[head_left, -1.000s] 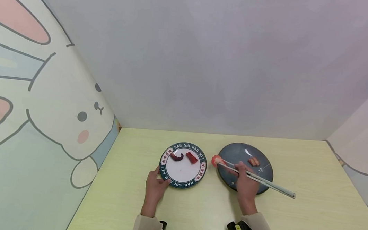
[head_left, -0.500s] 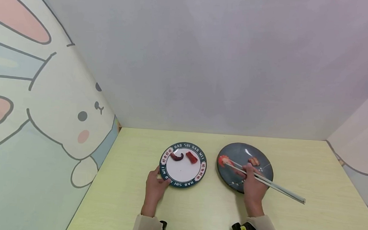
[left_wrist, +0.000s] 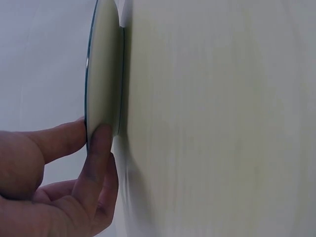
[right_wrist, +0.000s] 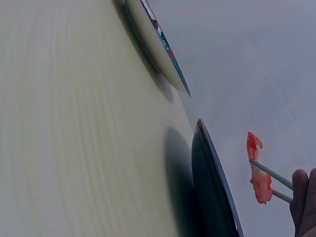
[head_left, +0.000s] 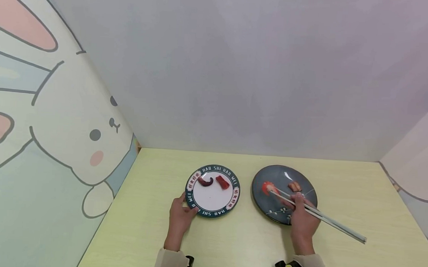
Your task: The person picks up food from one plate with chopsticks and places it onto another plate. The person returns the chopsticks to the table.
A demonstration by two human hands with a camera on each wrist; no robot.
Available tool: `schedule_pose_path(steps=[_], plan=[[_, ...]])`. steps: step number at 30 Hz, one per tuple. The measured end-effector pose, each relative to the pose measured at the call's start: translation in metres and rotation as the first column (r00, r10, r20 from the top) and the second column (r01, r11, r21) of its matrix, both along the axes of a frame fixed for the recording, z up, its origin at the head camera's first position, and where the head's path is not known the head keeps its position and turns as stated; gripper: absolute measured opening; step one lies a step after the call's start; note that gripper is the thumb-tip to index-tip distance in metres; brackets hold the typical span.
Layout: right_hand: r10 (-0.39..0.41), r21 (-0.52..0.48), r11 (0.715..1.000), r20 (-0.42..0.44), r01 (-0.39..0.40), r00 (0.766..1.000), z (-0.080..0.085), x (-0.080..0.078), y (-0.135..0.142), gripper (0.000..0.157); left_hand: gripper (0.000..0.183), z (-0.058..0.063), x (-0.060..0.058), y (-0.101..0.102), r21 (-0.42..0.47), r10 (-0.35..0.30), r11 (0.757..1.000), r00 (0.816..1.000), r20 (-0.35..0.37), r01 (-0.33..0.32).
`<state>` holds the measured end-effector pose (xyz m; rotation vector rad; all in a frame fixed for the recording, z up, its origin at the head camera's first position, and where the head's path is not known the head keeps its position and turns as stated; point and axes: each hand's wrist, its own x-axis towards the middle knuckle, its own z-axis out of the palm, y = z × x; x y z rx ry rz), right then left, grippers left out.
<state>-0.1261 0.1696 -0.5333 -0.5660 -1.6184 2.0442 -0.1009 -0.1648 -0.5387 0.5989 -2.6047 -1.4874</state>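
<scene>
My left hand (head_left: pixel 181 220) pinches the near left rim of a white plate (head_left: pixel 210 200) with a green lettered border, thumb on top and fingers underneath, as the left wrist view shows. On this plate lie a curled dark tentacle-like piece (head_left: pixel 206 183) and a red strip (head_left: pixel 222 182). With my right hand (head_left: pixel 304 227) I hold a pair of pale chopsticks (head_left: pixel 334 223). Their tips grip a red-and-white piece of food (right_wrist: pixel 259 173), raised above the dark blue plate (head_left: pixel 270 174). A brownish-pink piece (head_left: pixel 295 187) lies on that dark plate, near my right fingers.
Both plates stand on a pale wooden table (head_left: pixel 244 248), with a gap between them. Behind the table rises a plain grey wall (head_left: pixel 260 79). A wall with a rabbit drawing (head_left: pixel 72 142) borders the left side.
My right hand has moved rightward, bringing the chopsticks and the red-and-white piece from the dark plate's left edge to above its surface. My left hand and the white plate have stayed put.
</scene>
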Motion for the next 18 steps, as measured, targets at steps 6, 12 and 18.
schedule_pose_path(steps=[6, 12, 18], plan=[[-0.023, 0.000, 1.000, -0.014, 0.023, 1.000, 0.000, 0.002, 0.005, 0.032, 0.076, -0.002, -0.001, -0.001, -0.004, -0.003, 1.000, 1.000, -0.006, 0.003], [-0.067, -0.033, 0.997, -0.027, 0.066, 0.997, 0.000, 0.003, 0.012, 0.023, 0.076, -0.002, -0.001, -0.001, -0.004, -0.003, 1.000, 1.000, -0.009, 0.003], [-0.085, 0.002, 0.996, 0.009, 0.085, 0.996, -0.004, 0.007, 0.021, 0.024, 0.076, -0.001, -0.001, 0.000, -0.003, 0.002, 1.000, 1.000, -0.002, -0.002]])
